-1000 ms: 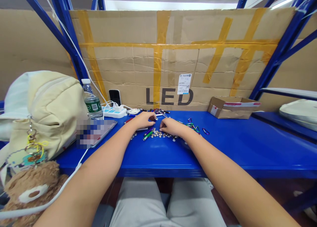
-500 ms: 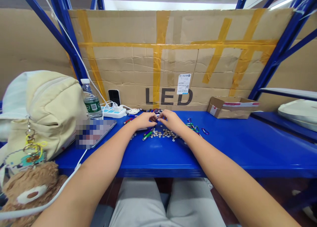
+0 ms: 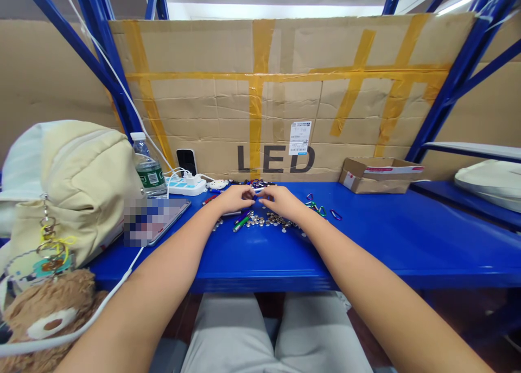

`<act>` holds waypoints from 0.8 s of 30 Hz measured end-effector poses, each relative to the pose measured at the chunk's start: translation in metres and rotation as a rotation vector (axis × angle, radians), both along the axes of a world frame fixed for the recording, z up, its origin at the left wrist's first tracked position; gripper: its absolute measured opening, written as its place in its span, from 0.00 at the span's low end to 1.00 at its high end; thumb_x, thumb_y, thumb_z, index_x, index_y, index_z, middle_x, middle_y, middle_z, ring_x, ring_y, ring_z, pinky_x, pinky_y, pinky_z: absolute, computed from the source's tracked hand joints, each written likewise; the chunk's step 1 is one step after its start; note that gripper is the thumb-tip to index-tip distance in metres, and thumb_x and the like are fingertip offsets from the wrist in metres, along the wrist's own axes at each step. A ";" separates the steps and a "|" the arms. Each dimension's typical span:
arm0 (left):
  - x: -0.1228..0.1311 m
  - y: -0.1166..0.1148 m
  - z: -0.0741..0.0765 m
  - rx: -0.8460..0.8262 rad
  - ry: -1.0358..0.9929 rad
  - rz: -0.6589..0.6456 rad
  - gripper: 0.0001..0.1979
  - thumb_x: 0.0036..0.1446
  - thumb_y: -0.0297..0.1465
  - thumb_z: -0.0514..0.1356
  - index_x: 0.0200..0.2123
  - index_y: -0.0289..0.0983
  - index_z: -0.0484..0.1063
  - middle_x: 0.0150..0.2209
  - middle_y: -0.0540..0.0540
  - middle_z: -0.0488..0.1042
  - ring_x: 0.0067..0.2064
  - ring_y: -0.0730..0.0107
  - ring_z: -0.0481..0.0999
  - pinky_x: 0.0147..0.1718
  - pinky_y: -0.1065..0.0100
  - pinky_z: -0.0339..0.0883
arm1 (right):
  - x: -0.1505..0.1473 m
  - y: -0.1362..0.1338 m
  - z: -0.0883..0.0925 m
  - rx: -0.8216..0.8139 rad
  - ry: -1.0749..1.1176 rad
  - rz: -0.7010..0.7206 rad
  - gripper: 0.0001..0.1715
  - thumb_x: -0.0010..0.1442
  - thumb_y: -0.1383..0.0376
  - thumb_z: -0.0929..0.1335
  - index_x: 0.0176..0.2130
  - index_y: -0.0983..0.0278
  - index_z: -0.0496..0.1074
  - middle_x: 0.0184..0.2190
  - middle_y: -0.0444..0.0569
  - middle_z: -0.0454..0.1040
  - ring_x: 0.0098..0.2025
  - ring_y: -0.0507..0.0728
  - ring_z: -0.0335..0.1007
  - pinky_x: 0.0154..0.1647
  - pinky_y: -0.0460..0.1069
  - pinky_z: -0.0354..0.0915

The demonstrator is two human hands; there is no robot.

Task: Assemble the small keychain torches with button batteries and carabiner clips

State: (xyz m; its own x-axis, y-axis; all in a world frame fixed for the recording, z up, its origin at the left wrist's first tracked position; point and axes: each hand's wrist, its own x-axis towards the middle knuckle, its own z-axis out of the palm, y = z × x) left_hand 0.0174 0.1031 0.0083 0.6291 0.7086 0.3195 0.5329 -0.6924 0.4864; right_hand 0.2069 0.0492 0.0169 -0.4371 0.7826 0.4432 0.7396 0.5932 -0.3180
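My left hand (image 3: pixel 236 198) and my right hand (image 3: pixel 281 202) meet over the far middle of the blue table, fingertips almost touching. Thumbs and fingers of both are pinched about a small dark blue piece (image 3: pixel 256 197), whose kind is too small to make out. Just below the hands lies a spread of small round silver button cells (image 3: pixel 275 220). Among them is a green metal tube (image 3: pixel 241 223), with a purple one partly hidden beside it. Several coloured carabiners (image 3: pixel 318 208) lie right of my right wrist, a purple carabiner (image 3: pixel 336 215) apart from them.
A cardboard box (image 3: pixel 376 177) stands at the back right. Left are a cream backpack (image 3: pixel 89 183), a water bottle (image 3: pixel 150 169), a power strip (image 3: pixel 185 186) and a tablet-like device (image 3: pixel 173 221). A white cable (image 3: pixel 122 283) crosses near my left forearm. Taped cardboard (image 3: pixel 195 107) closes off the back.
The view has shifted slightly. My fingertips have parted a little, with the blue piece showing between them; both hands stay in nearly the same place.
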 end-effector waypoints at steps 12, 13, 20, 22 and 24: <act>0.001 -0.006 0.004 -0.045 0.016 0.079 0.13 0.46 0.34 0.60 0.37 0.36 0.70 0.34 0.47 0.75 0.35 0.68 0.74 0.37 0.67 0.67 | 0.032 0.011 0.010 -0.063 -0.069 -0.186 0.12 0.56 0.66 0.65 0.37 0.64 0.76 0.35 0.49 0.77 0.37 0.55 0.70 0.37 0.47 0.61; 0.001 -0.007 0.005 -0.039 0.026 0.085 0.13 0.47 0.34 0.59 0.37 0.36 0.70 0.34 0.47 0.75 0.35 0.68 0.74 0.37 0.67 0.67 | 0.037 0.011 0.011 -0.146 -0.125 -0.198 0.11 0.55 0.65 0.65 0.37 0.64 0.76 0.35 0.49 0.77 0.36 0.56 0.71 0.36 0.47 0.61; 0.000 -0.013 0.011 -0.008 0.085 0.132 0.12 0.48 0.34 0.58 0.37 0.35 0.69 0.34 0.46 0.74 0.35 0.68 0.73 0.37 0.67 0.66 | 0.054 0.008 0.017 -0.323 -0.188 -0.237 0.09 0.50 0.64 0.68 0.33 0.62 0.78 0.34 0.47 0.78 0.35 0.55 0.71 0.33 0.46 0.61; 0.000 -0.012 0.011 -0.011 0.101 0.146 0.13 0.48 0.34 0.58 0.38 0.35 0.68 0.34 0.46 0.74 0.34 0.68 0.73 0.35 0.68 0.66 | 0.055 0.005 0.020 -0.353 -0.189 -0.226 0.09 0.50 0.62 0.69 0.32 0.62 0.77 0.32 0.47 0.78 0.34 0.55 0.71 0.31 0.46 0.61; 0.000 -0.012 0.011 -0.013 0.115 0.150 0.13 0.48 0.35 0.58 0.38 0.35 0.68 0.34 0.46 0.74 0.33 0.68 0.73 0.35 0.68 0.66 | 0.058 0.002 0.023 -0.388 -0.216 -0.221 0.09 0.50 0.61 0.69 0.30 0.62 0.77 0.31 0.47 0.77 0.33 0.55 0.71 0.30 0.47 0.61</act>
